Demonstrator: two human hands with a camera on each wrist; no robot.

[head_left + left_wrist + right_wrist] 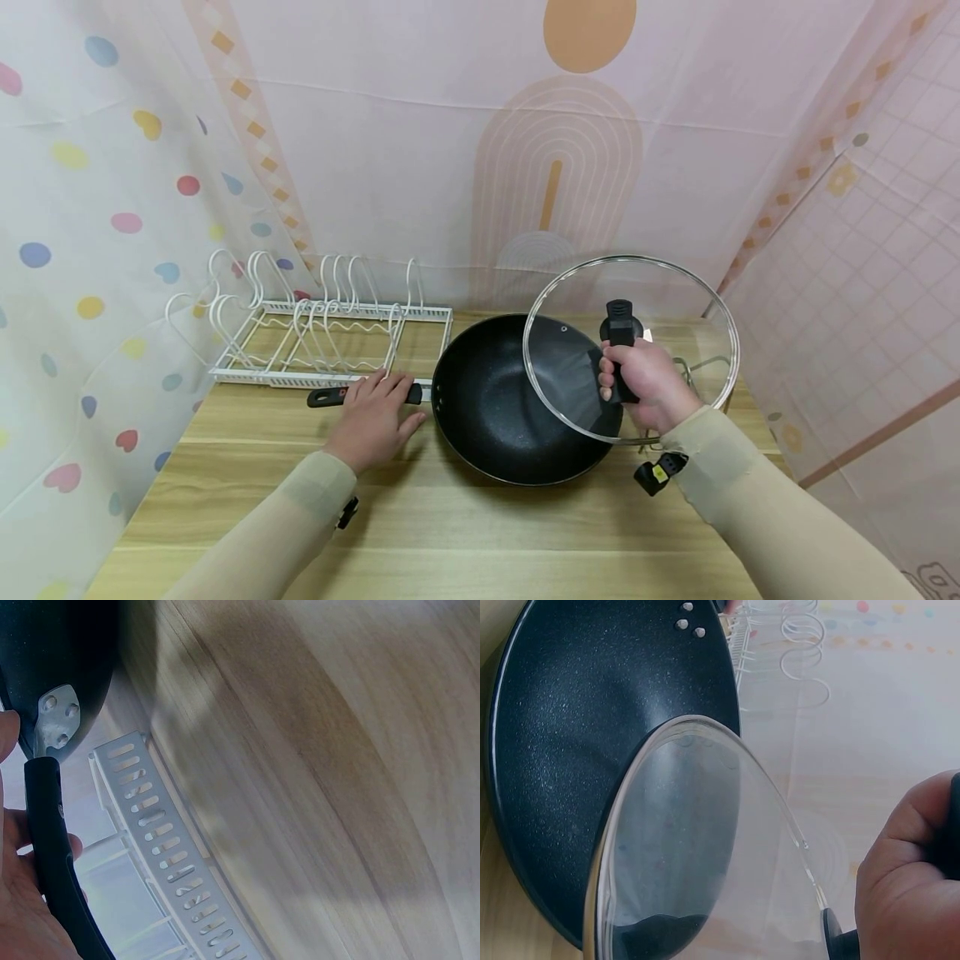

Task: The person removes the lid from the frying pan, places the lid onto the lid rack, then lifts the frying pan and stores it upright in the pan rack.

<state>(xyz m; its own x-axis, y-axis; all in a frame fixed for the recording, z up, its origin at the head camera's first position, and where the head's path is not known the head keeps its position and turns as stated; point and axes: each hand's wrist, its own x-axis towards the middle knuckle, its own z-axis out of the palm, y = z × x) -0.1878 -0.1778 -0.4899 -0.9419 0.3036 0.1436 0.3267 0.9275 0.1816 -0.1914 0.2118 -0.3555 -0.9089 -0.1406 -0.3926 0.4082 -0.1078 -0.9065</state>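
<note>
A black pan (502,417) sits on the table, its handle (51,825) pointing left. My left hand (375,425) lies over that handle, fingers bent across it and thumb apart near the pan's rim. Above the pan's right side, a large glass lid (562,367) is held up and tilted. My right hand (648,379) grips the lid's black upright handle (621,333). In the right wrist view the lid's rim overlaps the pan (562,750), and part of the right hand (907,877) shows at the edge.
A white wire rack (285,379) with upright loops stands at the back left, just behind the pan's handle. Partly seen through the lid, a metal wire piece (708,364) stands at the right. Patterned curtains (375,167) enclose the wooden table (480,533).
</note>
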